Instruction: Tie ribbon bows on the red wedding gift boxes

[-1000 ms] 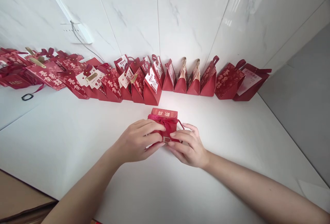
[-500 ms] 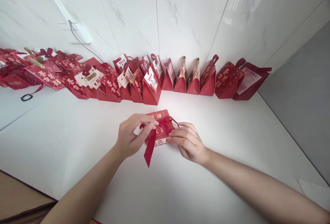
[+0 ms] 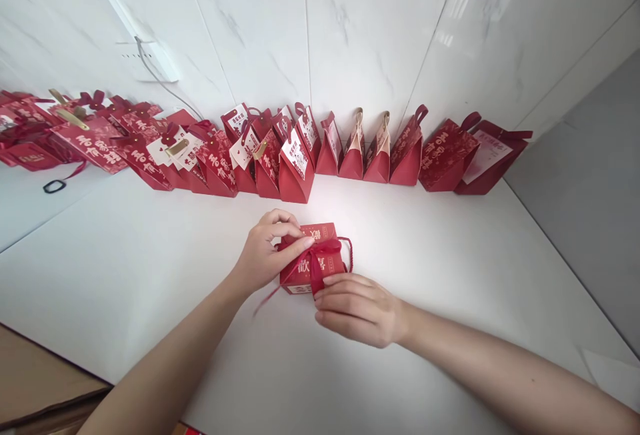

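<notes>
A small red gift box (image 3: 327,263) with gold characters lies on the white table in front of me. Across its top runs a dark red ribbon (image 3: 327,246), looped into a bow at the middle. My left hand (image 3: 273,248) is at the box's left side, thumb and fingers pinching the ribbon near the knot. My right hand (image 3: 357,308) is closed at the near right edge, its fingers on a ribbon tail that hangs over the box front. A twisted red cord handle (image 3: 351,255) sticks out on the right side.
Several red gift boxes (image 3: 297,171) with ribbon loops and white tags stand in a row along the tiled wall. More are heaped at the left, near a black ring-shaped item (image 3: 55,186). A cable (image 3: 160,78) hangs from a wall socket. Cardboard (image 3: 40,375) is at the lower left.
My right hand has moved from the box's right side down to the near edge, onto a ribbon tail. The bow now lies more open. The box has shifted slightly toward me.
</notes>
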Available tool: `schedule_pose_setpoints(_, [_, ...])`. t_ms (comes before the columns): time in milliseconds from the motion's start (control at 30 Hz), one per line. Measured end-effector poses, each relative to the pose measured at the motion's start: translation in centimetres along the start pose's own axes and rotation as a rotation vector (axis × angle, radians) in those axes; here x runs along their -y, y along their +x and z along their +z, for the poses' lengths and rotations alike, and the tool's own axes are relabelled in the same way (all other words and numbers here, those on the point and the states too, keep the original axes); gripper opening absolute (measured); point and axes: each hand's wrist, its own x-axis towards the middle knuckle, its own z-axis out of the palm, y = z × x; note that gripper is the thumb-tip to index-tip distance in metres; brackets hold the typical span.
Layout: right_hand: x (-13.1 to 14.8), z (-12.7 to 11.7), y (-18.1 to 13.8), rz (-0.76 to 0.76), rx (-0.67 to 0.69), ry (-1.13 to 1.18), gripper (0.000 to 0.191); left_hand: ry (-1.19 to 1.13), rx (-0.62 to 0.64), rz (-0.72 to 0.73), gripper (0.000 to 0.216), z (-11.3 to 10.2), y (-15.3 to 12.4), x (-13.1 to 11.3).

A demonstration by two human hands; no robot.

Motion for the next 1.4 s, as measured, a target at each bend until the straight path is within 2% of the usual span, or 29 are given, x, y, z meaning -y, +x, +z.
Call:
schedule_pose_setpoints(100, [0.4,-0.5,0.6,-0.091,0.026,-0.036,0.014,-0.030,0.045,-0.001,0.014,0.2,0.1,-0.2])
schedule_pose_setpoints(167, [0.4,-1.2,1.0,-0.008,-0.023,-0.011,0.012,-0.044,0.078,0.004,0.012,0.1,0.1,-0.2])
schedule_pose_setpoints(233, [0.1,-1.9,1.4,0.275,-0.096,0.024,0.016,-0.059,0.105,-0.006,0.012,0.1,0.1,-0.2])
schedule_pose_setpoints(333, [-1.3,-2.7,1.9,0.817,-0.144,0.119,0.017,-0.097,0.126,-0.054,0.013,0.1,0.0,-0.2])
schedule_pose_setpoints(367, [-1.8,-2.8,1.9,0.945,-0.134,0.179,0.020,-0.117,0.136,-0.072,0.013,0.2,0.0,-0.2])
schedule_pose_setpoints(433, [-2.7,-2.7,1.9,1.079,-0.111,0.320,0.028,-0.160,0.160,-0.099,0.013,0.3,-0.1,-0.1])
schedule_pose_setpoints(533, [-3.1,-2.4,1.8,1.098,-0.089,0.506,0.032,-0.206,0.180,-0.114,0.013,0.4,-0.1,-0.1])
schedule_pose_setpoints(767, [-2.6,-2.9,2.5,1.119,-0.030,0.782,0.027,-0.249,0.216,-0.107,0.012,0.5,0.0,-0.3])
schedule_pose_setpoints(933, [-2.7,-3.4,2.7,1.111,-0.035,0.825,0.018,-0.216,0.240,-0.071,0.012,0.6,-0.3,-0.5])
schedule_pose_setpoints(1167, [-2.8,-3.4,2.6,1.100,0.033,0.914,0.025,-0.295,0.283,-0.078,0.012,0.7,-0.4,-0.7])
schedule_pose_setpoints(1400, [-2.4,-3.7,3.1,1.216,-0.009,1.018,0.026,-0.299,0.354,-0.110,0.011,1.0,-0.6,-1.5])
